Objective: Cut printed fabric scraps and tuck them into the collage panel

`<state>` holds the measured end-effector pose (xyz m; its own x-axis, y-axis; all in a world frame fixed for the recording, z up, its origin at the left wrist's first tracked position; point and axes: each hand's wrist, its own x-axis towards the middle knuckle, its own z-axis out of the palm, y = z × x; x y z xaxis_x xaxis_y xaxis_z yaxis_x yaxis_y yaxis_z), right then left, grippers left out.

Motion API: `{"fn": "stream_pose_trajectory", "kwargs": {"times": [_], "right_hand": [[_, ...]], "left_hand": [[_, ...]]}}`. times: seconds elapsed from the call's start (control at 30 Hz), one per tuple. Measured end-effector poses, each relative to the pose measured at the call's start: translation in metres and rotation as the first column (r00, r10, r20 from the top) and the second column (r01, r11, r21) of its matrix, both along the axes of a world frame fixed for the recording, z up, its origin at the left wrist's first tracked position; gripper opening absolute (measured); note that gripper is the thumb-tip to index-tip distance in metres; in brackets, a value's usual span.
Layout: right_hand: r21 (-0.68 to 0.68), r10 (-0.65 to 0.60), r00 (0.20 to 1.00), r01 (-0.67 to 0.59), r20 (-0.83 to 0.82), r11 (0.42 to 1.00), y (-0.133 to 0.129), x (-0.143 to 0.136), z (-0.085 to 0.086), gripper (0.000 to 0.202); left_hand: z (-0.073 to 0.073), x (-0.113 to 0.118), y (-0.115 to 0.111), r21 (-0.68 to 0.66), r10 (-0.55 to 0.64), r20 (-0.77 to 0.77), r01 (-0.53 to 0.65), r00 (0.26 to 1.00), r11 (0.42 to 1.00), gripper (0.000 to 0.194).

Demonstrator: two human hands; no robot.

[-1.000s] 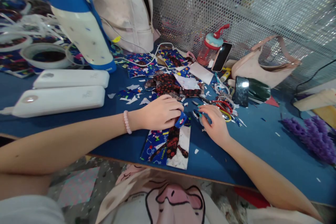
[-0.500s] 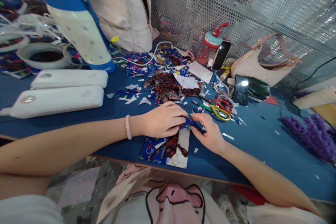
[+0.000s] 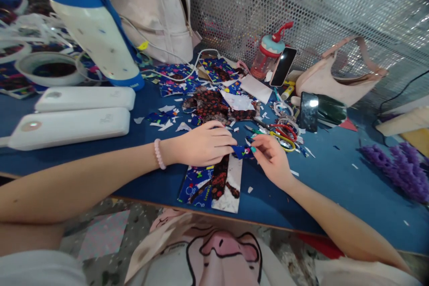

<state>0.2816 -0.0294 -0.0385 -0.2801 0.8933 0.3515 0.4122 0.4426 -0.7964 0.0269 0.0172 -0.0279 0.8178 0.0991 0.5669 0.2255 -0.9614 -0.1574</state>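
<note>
My left hand [image 3: 209, 145], a pink bead bracelet at its wrist, lies palm down over the upper part of a flat panel [image 3: 234, 199]. Its fingers are stretched out side by side, thumb hidden, tips touching a blue patterned scrap [image 3: 244, 152]. The far end of that scrap is pinched between the thumb and fingers of my right hand [image 3: 273, 161], which has teal nails. The panel shows blue print at the left, dark red-and-black spotted material down the middle and white at the right. What lies under my left palm is hidden.
Behind my hands are spotted fabric [image 3: 209, 105], loose scraps and yellow-handled scissors [image 3: 284, 143]. White power banks [image 3: 70, 127] and a tall bottle [image 3: 97, 40] stand left. A phone [image 3: 283, 67], cup [image 3: 266, 56], pink bag [image 3: 318, 76] and purple fuzzy item [image 3: 397, 174] are right.
My right hand has moved slightly right and up, drawing the blue scrap out so more of it shows. My left hand has shifted a little up and left in view.
</note>
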Motion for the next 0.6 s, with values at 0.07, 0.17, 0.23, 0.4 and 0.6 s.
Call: {"fn": "stream_pose_trajectory", "kwargs": {"times": [0.07, 0.17, 0.23, 0.4, 0.6], "right_hand": [[-0.091, 0.007, 0.999, -0.012, -0.047, 0.996, -0.0002, -0.0004, -0.0004, 0.019], [-0.153, 0.031, 0.997, -0.042, -0.068, 0.987, -0.0003, -0.0005, -0.0004, 0.016], [-0.156, 0.047, 0.997, -0.056, -0.059, 0.986, -0.0001, -0.0005, 0.0004, 0.013], [-0.134, 0.073, 0.997, -0.072, 0.002, 0.988, -0.0001, -0.0002, 0.0026, 0.018], [-0.092, 0.122, 0.987, -0.113, 0.108, 0.989, -0.0004, 0.0006, 0.0031, 0.035]], "left_hand": [[-0.0013, -0.0003, 0.001, 0.011, -0.015, -0.013, 0.015, 1.0, 1.0, 0.025], [-0.0036, -0.0011, 0.0015, 0.014, -0.035, -0.06, 0.036, 0.998, 0.999, 0.022], [-0.0046, -0.0015, 0.0018, 0.004, -0.021, -0.098, 0.022, 0.995, 1.0, 0.019], [-0.0063, -0.0014, 0.0029, -0.044, 0.039, -0.157, -0.047, 0.987, 0.998, 0.018], [-0.0102, -0.002, 0.0073, -0.077, 0.08, -0.187, -0.095, 0.979, 0.992, 0.017]]}}
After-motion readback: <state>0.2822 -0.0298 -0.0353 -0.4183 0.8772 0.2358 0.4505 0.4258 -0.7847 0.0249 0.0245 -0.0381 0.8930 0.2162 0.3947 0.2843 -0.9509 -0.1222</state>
